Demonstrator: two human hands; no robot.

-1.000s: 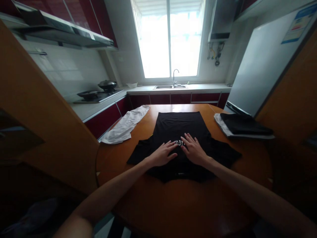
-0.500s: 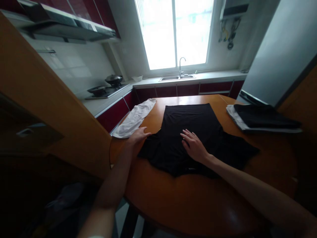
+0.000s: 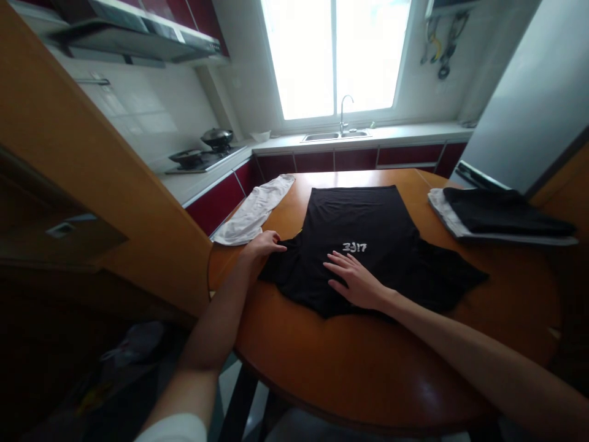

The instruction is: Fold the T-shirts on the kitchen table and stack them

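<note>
A black T-shirt (image 3: pixel 368 221) with small white lettering lies spread flat on the round wooden table (image 3: pixel 368 362), collar end toward me. My right hand (image 3: pixel 352 279) rests flat on the shirt's chest just below the lettering, fingers stretched out. My left hand (image 3: pixel 264 244) lies on the tip of the shirt's left sleeve, fingers extended and together over the cloth edge; whether they pinch it I cannot tell.
A white garment (image 3: pixel 253 212) lies at the table's left edge, partly hanging over. Folded black and white clothes (image 3: pixel 497 215) are stacked at the right. Beyond are a counter with a sink (image 3: pixel 334 135), a stove with pans (image 3: pixel 202 153), a fridge (image 3: pixel 519 104) and a wooden panel (image 3: pixel 92 178) at left.
My left hand slid from the shirt's chest out to the left sleeve tip. My right hand shifted slightly left and nearer me, uncovering the white lettering. The camera view turned left.
</note>
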